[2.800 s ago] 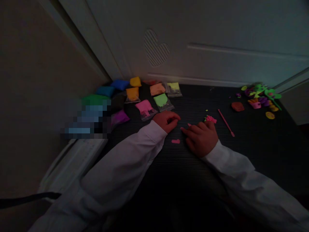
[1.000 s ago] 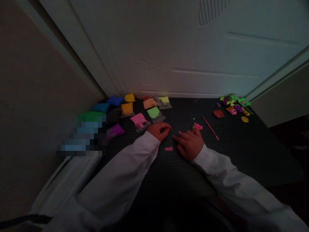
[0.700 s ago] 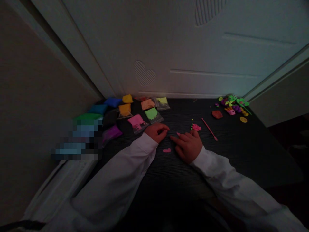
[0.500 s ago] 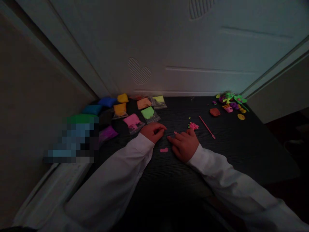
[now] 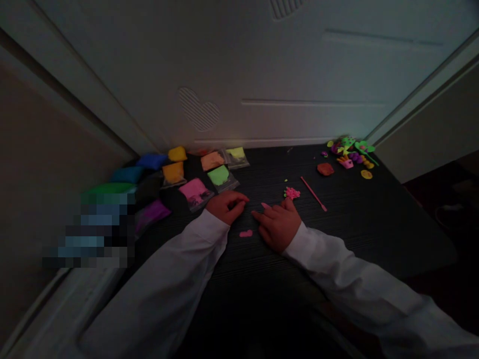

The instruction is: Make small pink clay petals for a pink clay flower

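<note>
My left hand (image 5: pixel 226 206) is closed near the table's middle, thumb and forefinger curled together; anything between the fingertips is too small to make out. To its right, my right hand (image 5: pixel 279 227) rests low over the black tabletop with bent fingers. A pink pointed tool tip (image 5: pixel 265 205) pokes out from between those fingers, the remainder being covered by the hand. A flat pink piece of clay (image 5: pixel 246 233) lies just in front of the hands. Beyond the right knuckles sits a pink bumpy clay cluster (image 5: pixel 292 193) with a bit of green at its side.
Bags of coloured clay, including a pink one (image 5: pixel 195 193) and a green one (image 5: pixel 219 176), line the left and back. A pink stick tool (image 5: pixel 313 193), a reddish-brown lump (image 5: pixel 325 169) and small clay figures (image 5: pixel 352 152) lie rightward. A white panel (image 5: pixel 284 119) stands behind.
The camera view has turned slightly right, so everything appears farther left. Both hands keep nearly the same pose and place on the table.
</note>
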Action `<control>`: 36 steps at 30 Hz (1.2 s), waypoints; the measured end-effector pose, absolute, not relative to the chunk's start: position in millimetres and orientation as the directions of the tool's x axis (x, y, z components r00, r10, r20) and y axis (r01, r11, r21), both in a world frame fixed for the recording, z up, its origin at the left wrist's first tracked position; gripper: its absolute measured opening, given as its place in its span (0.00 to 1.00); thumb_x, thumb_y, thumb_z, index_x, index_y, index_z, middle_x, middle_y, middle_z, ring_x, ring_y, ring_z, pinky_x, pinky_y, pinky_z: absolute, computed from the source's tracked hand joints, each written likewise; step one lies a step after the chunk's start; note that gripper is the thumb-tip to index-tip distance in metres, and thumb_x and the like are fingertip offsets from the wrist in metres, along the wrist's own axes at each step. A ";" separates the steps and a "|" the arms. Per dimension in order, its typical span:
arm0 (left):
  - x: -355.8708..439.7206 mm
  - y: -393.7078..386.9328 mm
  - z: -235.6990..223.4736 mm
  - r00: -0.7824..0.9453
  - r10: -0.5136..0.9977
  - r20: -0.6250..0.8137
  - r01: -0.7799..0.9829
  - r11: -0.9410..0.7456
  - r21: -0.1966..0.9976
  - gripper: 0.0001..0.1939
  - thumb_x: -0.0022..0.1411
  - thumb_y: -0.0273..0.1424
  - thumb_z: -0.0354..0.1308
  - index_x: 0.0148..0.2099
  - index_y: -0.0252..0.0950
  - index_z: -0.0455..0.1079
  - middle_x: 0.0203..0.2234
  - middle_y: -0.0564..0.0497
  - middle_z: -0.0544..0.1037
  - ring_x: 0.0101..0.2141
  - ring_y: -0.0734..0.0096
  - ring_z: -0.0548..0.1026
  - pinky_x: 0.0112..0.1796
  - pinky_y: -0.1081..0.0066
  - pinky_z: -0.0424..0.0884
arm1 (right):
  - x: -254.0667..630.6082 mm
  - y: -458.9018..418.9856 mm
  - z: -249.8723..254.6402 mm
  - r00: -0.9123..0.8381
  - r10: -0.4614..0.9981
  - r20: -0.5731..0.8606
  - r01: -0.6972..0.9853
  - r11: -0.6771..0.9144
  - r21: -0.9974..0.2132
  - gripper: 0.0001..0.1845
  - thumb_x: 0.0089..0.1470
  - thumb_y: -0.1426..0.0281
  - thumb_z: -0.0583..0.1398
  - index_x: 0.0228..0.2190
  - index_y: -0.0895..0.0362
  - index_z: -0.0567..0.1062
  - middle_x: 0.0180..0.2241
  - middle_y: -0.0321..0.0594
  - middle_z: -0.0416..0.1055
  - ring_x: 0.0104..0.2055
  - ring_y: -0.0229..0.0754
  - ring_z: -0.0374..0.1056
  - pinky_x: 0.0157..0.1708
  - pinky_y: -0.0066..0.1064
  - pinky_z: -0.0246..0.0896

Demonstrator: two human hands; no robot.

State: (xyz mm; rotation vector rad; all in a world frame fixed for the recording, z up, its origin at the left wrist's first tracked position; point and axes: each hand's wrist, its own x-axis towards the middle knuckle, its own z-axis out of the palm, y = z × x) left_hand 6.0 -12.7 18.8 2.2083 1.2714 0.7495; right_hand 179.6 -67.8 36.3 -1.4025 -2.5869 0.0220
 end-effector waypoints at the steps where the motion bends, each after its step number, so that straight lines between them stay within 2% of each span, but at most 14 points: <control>1: 5.8 -12.7 18.5 0.420 0.881 0.219 0.617 -0.454 0.642 0.10 0.50 0.31 0.48 0.34 0.36 0.67 0.22 0.54 0.69 0.21 0.79 0.63 0.23 0.77 0.59 | 179.4 -67.9 36.0 -0.534 0.830 0.163 0.825 0.553 -0.113 0.18 0.47 0.68 0.48 0.42 0.55 0.64 0.34 0.42 0.68 0.35 0.43 0.59 0.37 0.42 0.37; 5: 5.8 -12.1 18.2 0.419 0.877 0.237 0.607 -0.464 0.645 0.09 0.50 0.30 0.48 0.33 0.35 0.67 0.23 0.53 0.70 0.21 0.79 0.63 0.23 0.77 0.60 | 179.8 -68.4 35.2 -0.535 0.829 0.162 0.822 0.555 -0.128 0.18 0.47 0.68 0.48 0.42 0.54 0.63 0.33 0.40 0.68 0.36 0.44 0.59 0.36 0.41 0.39; 14: 8.1 -14.2 19.8 0.425 0.869 0.254 0.611 -0.482 0.628 0.08 0.49 0.28 0.49 0.33 0.35 0.67 0.21 0.54 0.69 0.21 0.79 0.63 0.23 0.77 0.60 | 179.9 -68.9 35.2 -0.531 0.832 0.160 0.831 0.549 -0.091 0.18 0.47 0.67 0.47 0.41 0.54 0.64 0.38 0.42 0.66 0.36 0.44 0.59 0.37 0.41 0.38; 19: 10.2 -15.6 18.8 0.477 0.814 0.332 0.603 -0.578 0.550 0.08 0.47 0.30 0.52 0.31 0.34 0.69 0.19 0.53 0.68 0.23 0.77 0.64 0.27 0.74 0.61 | 180.6 -68.1 35.6 -0.527 0.826 0.200 0.823 0.555 -0.122 0.17 0.47 0.68 0.48 0.40 0.54 0.65 0.36 0.41 0.67 0.35 0.42 0.60 0.37 0.39 0.38; 22: 12.1 -15.9 17.7 0.526 0.772 0.356 0.598 -0.633 0.491 0.09 0.47 0.32 0.52 0.30 0.35 0.70 0.21 0.51 0.70 0.26 0.75 0.65 0.30 0.72 0.62 | 184.0 -65.4 38.0 -0.466 0.849 0.251 0.843 0.511 -0.165 0.17 0.47 0.68 0.47 0.41 0.53 0.64 0.31 0.38 0.67 0.32 0.39 0.60 0.35 0.35 0.39; 26: 12.9 -16.1 15.8 0.556 0.757 0.344 0.613 -0.653 0.446 0.09 0.48 0.35 0.51 0.30 0.38 0.71 0.22 0.51 0.70 0.27 0.75 0.66 0.30 0.71 0.62 | 188.1 -60.9 41.4 -0.396 0.866 0.307 0.863 0.465 -0.199 0.17 0.47 0.69 0.48 0.42 0.54 0.64 0.25 0.36 0.66 0.29 0.38 0.58 0.34 0.33 0.39; 36: 13.4 -13.4 18.5 0.608 0.744 0.277 0.585 -0.656 0.476 0.08 0.49 0.34 0.52 0.29 0.39 0.71 0.23 0.52 0.72 0.27 0.75 0.67 0.31 0.72 0.61 | 192.6 -60.0 45.2 -0.380 0.858 0.346 0.841 0.476 -0.257 0.17 0.47 0.70 0.48 0.41 0.54 0.64 0.26 0.37 0.65 0.29 0.37 0.57 0.34 0.33 0.38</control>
